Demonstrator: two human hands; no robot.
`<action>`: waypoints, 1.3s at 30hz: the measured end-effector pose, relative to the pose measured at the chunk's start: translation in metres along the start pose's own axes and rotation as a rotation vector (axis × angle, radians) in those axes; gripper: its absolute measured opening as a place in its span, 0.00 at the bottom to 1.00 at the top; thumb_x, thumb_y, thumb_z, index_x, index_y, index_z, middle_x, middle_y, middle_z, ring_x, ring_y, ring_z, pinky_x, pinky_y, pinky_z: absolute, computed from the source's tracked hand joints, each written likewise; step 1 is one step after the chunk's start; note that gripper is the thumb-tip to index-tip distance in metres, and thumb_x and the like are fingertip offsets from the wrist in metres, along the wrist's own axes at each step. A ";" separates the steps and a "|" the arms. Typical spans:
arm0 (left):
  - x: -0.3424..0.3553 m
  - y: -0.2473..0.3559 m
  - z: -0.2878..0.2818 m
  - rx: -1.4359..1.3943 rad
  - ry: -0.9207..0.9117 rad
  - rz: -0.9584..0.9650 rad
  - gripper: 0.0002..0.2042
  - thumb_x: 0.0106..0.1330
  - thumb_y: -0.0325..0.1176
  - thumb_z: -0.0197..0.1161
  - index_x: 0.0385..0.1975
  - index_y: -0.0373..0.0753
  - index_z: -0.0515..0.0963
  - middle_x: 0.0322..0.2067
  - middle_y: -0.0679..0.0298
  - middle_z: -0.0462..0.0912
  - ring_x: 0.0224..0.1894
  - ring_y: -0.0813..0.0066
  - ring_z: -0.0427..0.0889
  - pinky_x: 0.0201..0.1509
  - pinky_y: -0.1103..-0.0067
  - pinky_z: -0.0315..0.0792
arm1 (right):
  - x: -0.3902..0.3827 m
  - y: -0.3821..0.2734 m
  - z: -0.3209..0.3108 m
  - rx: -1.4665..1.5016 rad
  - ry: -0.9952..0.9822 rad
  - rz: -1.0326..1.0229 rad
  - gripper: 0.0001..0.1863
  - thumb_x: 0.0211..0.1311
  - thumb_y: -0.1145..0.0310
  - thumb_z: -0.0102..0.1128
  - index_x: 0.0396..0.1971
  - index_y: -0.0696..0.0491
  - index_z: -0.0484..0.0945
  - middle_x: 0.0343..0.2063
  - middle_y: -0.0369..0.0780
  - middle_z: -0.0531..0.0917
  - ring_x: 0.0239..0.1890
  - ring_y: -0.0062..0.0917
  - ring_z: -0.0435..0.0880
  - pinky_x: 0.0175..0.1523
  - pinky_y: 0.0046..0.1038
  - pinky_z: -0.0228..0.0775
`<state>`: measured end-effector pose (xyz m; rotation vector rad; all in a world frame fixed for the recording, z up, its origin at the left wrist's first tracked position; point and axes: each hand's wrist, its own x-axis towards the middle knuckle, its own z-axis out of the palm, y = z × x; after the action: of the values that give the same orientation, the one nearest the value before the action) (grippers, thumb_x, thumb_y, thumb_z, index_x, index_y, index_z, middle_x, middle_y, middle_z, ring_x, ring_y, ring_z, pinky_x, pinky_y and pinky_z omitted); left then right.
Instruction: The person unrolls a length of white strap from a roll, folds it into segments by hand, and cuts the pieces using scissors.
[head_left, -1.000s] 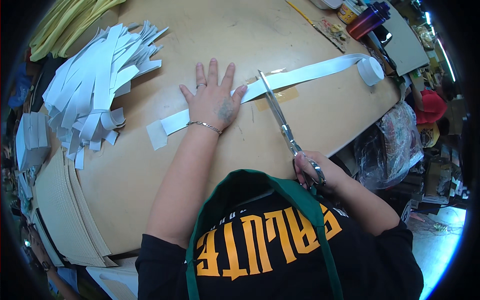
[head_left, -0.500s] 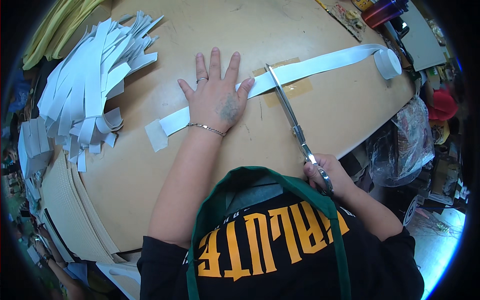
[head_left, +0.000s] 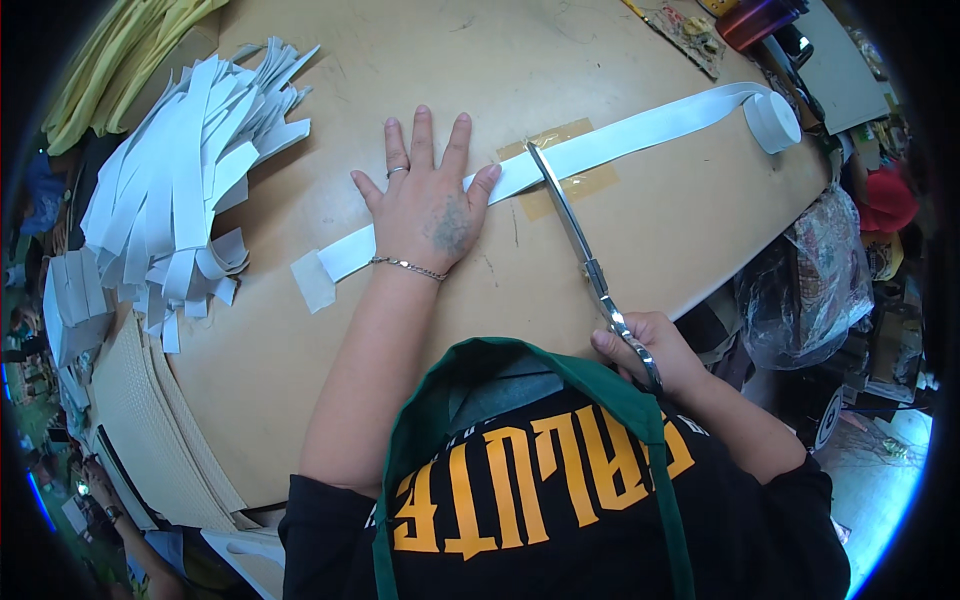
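A white flat band (head_left: 650,133) stretches diagonally over the table, unwinding from a small white roll (head_left: 773,123) at the far right. Fingers spread, my left hand (head_left: 430,215) lies flat on the band and presses it down. The band's left end meets a pale tape patch (head_left: 313,282). In my right hand (head_left: 662,350), near the front edge, are long metal scissors (head_left: 572,225), gripped by the handles. Their blades reach across the band just right of my left thumb, over brown tape (head_left: 597,182) stuck to the table. Whether the blades are fully together is hard to see.
A heap of cut white strips (head_left: 190,190) lies at the left, below yellow strips (head_left: 120,65). Textured sheets (head_left: 160,430) hang at the left edge. A dark tumbler (head_left: 750,22) stands far right. Plastic-wrapped goods (head_left: 805,285) are beyond the right edge.
The scissor handles and my right hand have shifted slightly left, the blades still lying across the band. My left hand stays pressed on it. The whole view has shifted a little.
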<state>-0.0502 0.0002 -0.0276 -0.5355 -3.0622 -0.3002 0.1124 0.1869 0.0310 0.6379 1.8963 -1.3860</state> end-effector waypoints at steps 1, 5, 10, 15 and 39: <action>0.000 0.000 0.000 0.001 0.006 0.003 0.28 0.66 0.57 0.42 0.65 0.57 0.57 0.68 0.59 0.49 0.70 0.52 0.43 0.60 0.38 0.42 | -0.001 0.002 -0.001 0.062 -0.032 -0.045 0.22 0.61 0.50 0.57 0.19 0.54 0.74 0.13 0.32 0.72 0.16 0.13 0.69 0.22 0.16 0.59; 0.000 0.000 0.000 -0.005 -0.005 -0.005 0.29 0.65 0.58 0.43 0.65 0.56 0.57 0.68 0.59 0.49 0.70 0.52 0.43 0.61 0.38 0.42 | -0.009 0.008 -0.023 0.086 -0.191 -0.325 0.22 0.64 0.49 0.50 0.22 0.53 0.72 0.16 0.31 0.72 0.18 0.14 0.71 0.24 0.17 0.62; 0.000 0.006 -0.009 0.019 -0.061 -0.016 0.36 0.58 0.66 0.47 0.65 0.56 0.57 0.68 0.59 0.48 0.70 0.53 0.43 0.61 0.39 0.43 | 0.004 -0.028 -0.091 0.048 -0.151 -0.653 0.23 0.60 0.44 0.53 0.24 0.52 0.71 0.16 0.31 0.72 0.18 0.15 0.72 0.23 0.18 0.62; 0.000 0.003 -0.005 0.017 -0.039 -0.011 0.41 0.52 0.69 0.52 0.65 0.55 0.57 0.67 0.55 0.49 0.69 0.48 0.44 0.58 0.37 0.44 | 0.085 -0.118 -0.140 -0.508 0.608 -0.499 0.24 0.50 0.46 0.65 0.20 0.53 0.72 0.13 0.31 0.71 0.16 0.15 0.69 0.23 0.18 0.59; -0.005 0.004 -0.006 -0.050 0.050 0.002 0.48 0.48 0.68 0.57 0.66 0.46 0.53 0.66 0.53 0.53 0.68 0.51 0.50 0.60 0.42 0.50 | 0.117 -0.135 -0.034 -1.184 0.136 -0.751 0.11 0.43 0.72 0.63 0.31 0.51 0.77 0.35 0.40 0.77 0.48 0.34 0.71 0.50 0.38 0.67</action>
<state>-0.0438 0.0013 -0.0217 -0.5245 -3.0128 -0.3845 -0.0693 0.1761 0.0301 -0.6262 2.7141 -0.3235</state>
